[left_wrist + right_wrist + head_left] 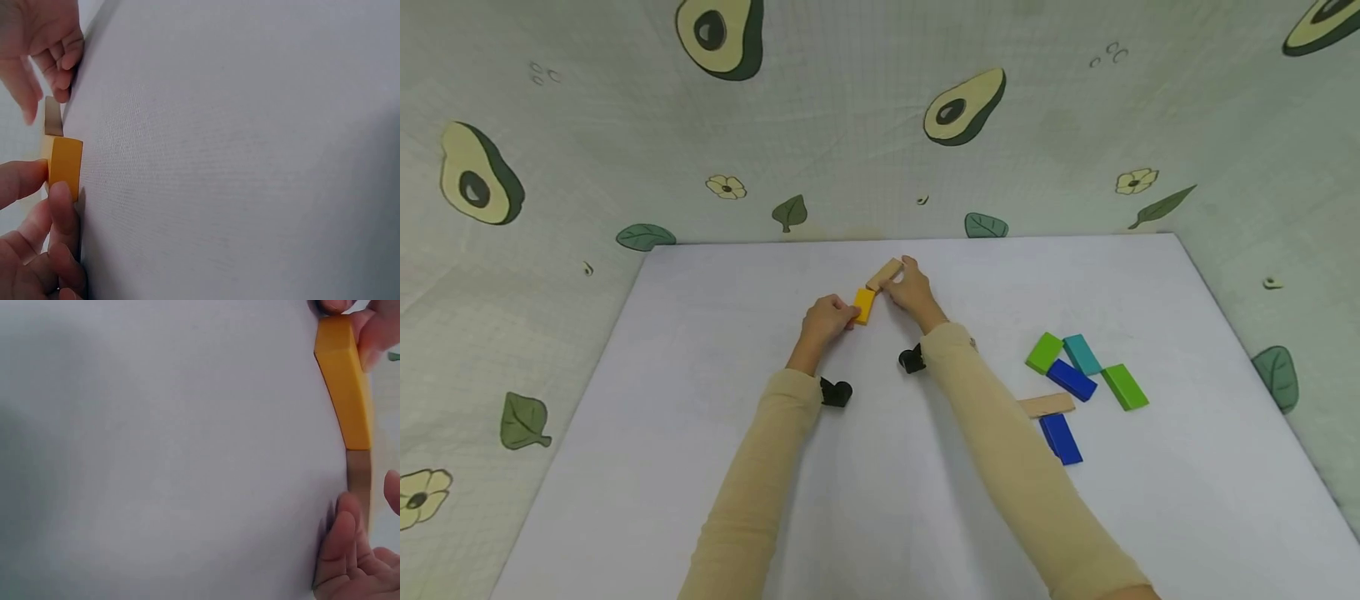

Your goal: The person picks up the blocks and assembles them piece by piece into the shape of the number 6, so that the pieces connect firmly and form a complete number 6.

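My left hand (831,320) pinches a yellow block (865,307) between thumb and fingers; the left wrist view shows the thumb on one side and a fingertip on the other. A natural wood block (884,274) meets the far end of the yellow block at an angle, both lying on the white table. My right hand (913,290) is at the wood block, its fingers against or very near one side. In the right wrist view its thumb (392,490) stands apart from the block, and the fingers partly hide the wood.
To the right lie two green blocks (1125,387), a teal block (1082,354), two blue blocks (1061,439) and another wood block (1047,405), partly behind the right sleeve. The white table (700,467) ends at a cloth with avocado prints (850,150).
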`<act>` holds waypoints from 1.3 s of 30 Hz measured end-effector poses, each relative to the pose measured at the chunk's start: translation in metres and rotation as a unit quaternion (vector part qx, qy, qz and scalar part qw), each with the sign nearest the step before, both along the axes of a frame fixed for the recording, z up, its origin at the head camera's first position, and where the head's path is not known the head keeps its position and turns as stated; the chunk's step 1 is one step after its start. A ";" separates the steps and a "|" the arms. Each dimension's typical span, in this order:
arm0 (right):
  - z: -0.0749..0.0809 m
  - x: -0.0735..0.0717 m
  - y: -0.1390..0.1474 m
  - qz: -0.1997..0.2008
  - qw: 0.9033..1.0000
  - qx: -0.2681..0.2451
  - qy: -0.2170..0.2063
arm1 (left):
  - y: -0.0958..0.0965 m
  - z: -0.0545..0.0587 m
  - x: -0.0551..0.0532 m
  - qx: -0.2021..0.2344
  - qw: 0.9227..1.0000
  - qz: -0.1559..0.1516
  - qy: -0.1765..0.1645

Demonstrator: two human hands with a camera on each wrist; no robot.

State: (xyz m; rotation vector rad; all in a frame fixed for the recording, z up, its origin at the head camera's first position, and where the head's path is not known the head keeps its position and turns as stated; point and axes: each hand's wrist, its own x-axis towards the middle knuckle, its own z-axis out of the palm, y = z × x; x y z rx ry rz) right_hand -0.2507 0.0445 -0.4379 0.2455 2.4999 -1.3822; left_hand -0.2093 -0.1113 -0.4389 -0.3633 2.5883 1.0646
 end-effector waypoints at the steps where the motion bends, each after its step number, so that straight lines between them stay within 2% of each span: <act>1: -0.001 0.001 0.002 0.002 1.000 -0.008 -0.004 | 0.000 0.000 0.000 0.001 1.000 0.000 -0.002; 5: 0.006 0.013 0.013 0.011 0.998 -0.067 -0.004 | 0.001 0.000 0.000 0.001 1.000 0.003 -0.010; 8: 0.019 0.027 0.020 0.031 0.997 -0.075 0.019 | 0.002 0.000 -0.002 0.001 1.000 0.008 -0.020; 14: 0.049 0.064 0.038 0.071 0.992 -0.052 0.091 | 0.003 0.002 -0.004 -0.005 0.999 0.016 -0.034; 20: 0.065 0.099 0.060 0.087 0.985 -0.029 0.149 | 0.002 0.006 -0.002 -0.005 1.000 0.009 -0.028; 27: 0.066 0.133 0.086 0.085 0.978 0.003 0.189 | 0.002 0.004 -0.003 0.001 1.000 0.005 -0.028; 39: 0.051 0.178 0.131 0.057 0.979 0.046 0.190 | 0.002 0.002 -0.007 -0.002 1.000 -0.001 -0.030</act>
